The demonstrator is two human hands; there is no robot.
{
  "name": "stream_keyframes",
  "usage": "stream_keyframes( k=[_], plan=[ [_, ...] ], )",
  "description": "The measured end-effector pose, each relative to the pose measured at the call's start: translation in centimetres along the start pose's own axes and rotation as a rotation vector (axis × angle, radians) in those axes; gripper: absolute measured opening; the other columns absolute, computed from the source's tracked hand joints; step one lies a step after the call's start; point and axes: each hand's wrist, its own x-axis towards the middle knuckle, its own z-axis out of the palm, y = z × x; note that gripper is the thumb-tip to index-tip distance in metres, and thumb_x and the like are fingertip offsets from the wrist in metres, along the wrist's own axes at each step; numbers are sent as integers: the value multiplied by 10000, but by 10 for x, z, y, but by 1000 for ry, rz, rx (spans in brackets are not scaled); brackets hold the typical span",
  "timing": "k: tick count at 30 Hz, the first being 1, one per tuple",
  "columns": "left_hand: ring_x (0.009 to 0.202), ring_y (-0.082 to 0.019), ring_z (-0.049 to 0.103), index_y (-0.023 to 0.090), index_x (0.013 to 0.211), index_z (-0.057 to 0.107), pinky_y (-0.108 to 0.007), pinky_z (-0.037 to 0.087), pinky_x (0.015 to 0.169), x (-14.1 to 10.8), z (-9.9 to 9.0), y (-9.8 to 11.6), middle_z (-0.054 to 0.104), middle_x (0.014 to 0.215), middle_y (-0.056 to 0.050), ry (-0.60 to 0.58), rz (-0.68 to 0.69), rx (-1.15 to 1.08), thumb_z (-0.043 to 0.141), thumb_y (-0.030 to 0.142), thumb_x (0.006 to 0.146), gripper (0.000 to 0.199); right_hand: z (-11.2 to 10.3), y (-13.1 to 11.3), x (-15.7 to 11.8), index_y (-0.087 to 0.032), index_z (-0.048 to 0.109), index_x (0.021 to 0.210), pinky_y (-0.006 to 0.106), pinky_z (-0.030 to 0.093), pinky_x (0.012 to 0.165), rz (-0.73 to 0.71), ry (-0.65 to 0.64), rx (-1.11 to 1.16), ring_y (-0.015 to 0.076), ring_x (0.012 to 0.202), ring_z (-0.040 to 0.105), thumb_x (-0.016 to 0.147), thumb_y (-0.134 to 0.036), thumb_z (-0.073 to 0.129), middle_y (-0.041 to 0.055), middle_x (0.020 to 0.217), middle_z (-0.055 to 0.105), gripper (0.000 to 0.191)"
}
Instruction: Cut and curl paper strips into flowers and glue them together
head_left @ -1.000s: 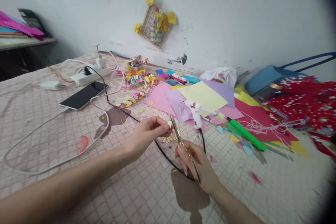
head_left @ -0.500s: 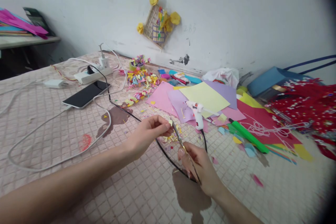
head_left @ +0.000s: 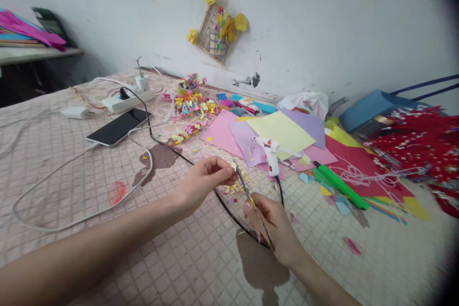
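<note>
My left hand pinches a small pale yellow piece of paper between thumb and fingertips. In my right hand is a pair of scissors, its blade tips up against the paper piece. Below both hands, small pale yellow paper scraps lie scattered on the quilted tabletop. A white glue gun rests just beyond my right hand, with its black cord running under my hands.
Coloured paper sheets overlap in the middle. A heap of cut paper bits lies behind my left hand. At left are a phone on a white cable and a power strip. A green cutter-like tool and red tinsel lie right.
Both hands hold nearly the same positions. The paper piece looks slightly turned or trimmed at the scissor tips, and the whole view has shifted very slightly.
</note>
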Motion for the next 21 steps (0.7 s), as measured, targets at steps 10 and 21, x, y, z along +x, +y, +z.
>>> stream_keyframes(
  k=[10, 21],
  plan=[
    [665, -93, 598, 126, 744, 548, -210, 439, 649, -1, 1, 1, 656, 710, -19, 8, -7, -5, 669, 220, 763, 154, 0, -1, 1, -203, 403, 622, 219, 223, 399, -8, 3, -13, 74, 408, 320, 857, -519, 458, -70, 478, 339, 398],
    [666, -99, 601, 126, 728, 552, -231, 461, 688, 0, 0, 3, 654, 699, -18, -15, -13, 4, 675, 222, 752, 158, 1, 3, 2, -201, 404, 630, 220, 225, 412, -22, 12, -35, 73, 416, 312, 874, -519, 427, -71, 489, 338, 402]
  ],
)
